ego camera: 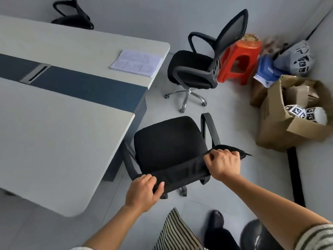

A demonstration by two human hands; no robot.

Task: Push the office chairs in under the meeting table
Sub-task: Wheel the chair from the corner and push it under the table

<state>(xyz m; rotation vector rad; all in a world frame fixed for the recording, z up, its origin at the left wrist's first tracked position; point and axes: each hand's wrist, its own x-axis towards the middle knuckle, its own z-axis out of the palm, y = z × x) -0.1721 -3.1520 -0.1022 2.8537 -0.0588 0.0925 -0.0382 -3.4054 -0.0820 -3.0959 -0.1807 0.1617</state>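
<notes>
black mesh backrest top of the near office chair (pixel 169 141) is gripped by both hands. left hand (pixel 144 191) clenched on the left end of the backrest's upper edge, thumb on the near side, fingers curled over the far side. right hand (pixel 224 164) clenched on the right end of the same edge, knuckles up, fingers wrapped over the rim.

near chair position: seat faces the end of the meeting table (pixel 59 123), front left corner of the seat just beside the table's edge, left armrest close to the table's dark end panel. seat is not under the tabletop; most of it stands out on the grey floor. casters partly visible below the backrest.

second office chair (pixel 196 69): stands apart from the table near its far corner, turned sideways, chrome star base fully on open floor. behind it, touching or nearly touching, a red plastic stool (pixel 239 58).

third chair (pixel 72 15): on the far side of the table, only partly in view.

on the tabletop near the far corner: stack of papers (pixel 136 63). dark blue strip runs along the table's middle.

right of the chairs: open cardboard box (pixel 288 121) holding marker-printed cubes; bags behind it, blurred.
</notes>
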